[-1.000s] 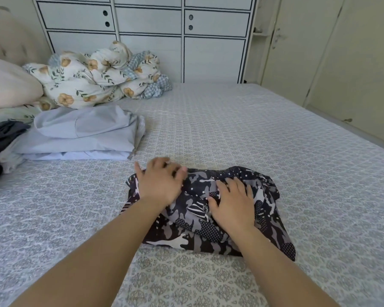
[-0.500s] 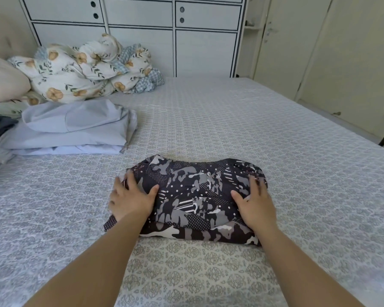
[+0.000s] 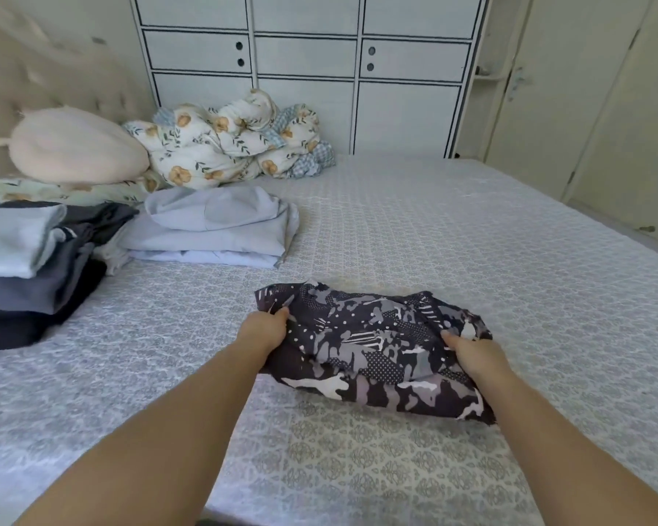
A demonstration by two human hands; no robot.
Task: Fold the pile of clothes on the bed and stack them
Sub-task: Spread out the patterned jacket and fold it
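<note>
Garment: folded dark camo-print fabric bundle (image 3: 377, 347), black/grey/white, on grey patterned bed cover (image 3: 434, 229), near front edge, centre-right.
Left hand (image 3: 265, 330): grips bundle's left end, thumb on top, fingers tucked under.
Right hand (image 3: 471, 354): grips right end, thumb on top.
Stack 1: folded pale blue clothes (image 3: 213, 229), behind-left, well apart from bundle.
Stack 2: light blue, grey & black folded pile (image 3: 31, 267), far left.
Behind: floral quilt (image 3: 228, 142), peach pillow (image 3: 77, 146), white cabinet (image 3: 304, 70).
</note>
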